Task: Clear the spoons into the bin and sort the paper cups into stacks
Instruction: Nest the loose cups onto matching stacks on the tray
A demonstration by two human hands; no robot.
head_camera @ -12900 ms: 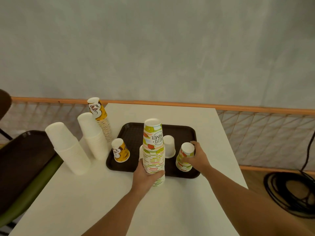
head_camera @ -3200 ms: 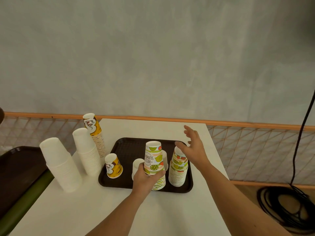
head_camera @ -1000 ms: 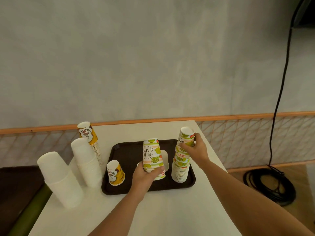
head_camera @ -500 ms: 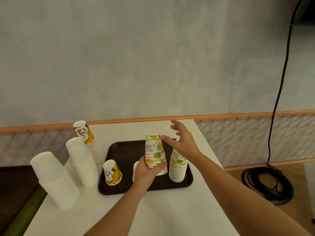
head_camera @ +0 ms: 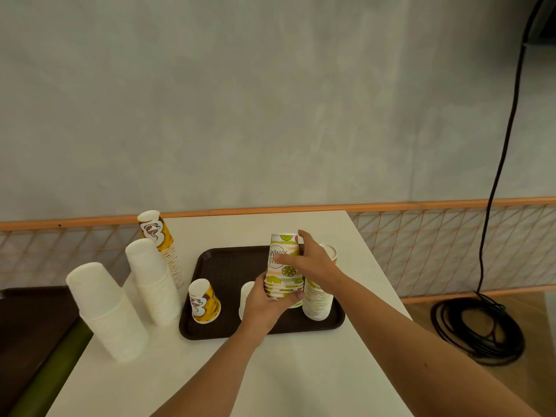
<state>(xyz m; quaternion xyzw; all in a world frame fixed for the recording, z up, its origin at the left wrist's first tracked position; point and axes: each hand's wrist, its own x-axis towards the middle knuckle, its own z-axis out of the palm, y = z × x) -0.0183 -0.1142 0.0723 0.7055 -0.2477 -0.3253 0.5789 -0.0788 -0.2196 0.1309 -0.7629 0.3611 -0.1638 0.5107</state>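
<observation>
**Left hand [head_camera: 264, 308] and right hand [head_camera: 316, 263] clamped on one fruit-print cup stack [head_camera: 285, 245]**

Left grips the stack's base, right wraps the top cup (thumb across the print). Stack upright over the brown tray [head_camera: 228, 266], just beside a second fruit-print stack [head_camera: 317, 302] to its right. Yellow cup [head_camera: 204, 302] on tray, left of both hands.

Both forearms [head_camera: 216, 365] are bare down to the left hand [head_camera: 264, 308] and right hand [head_camera: 314, 263].
</observation>
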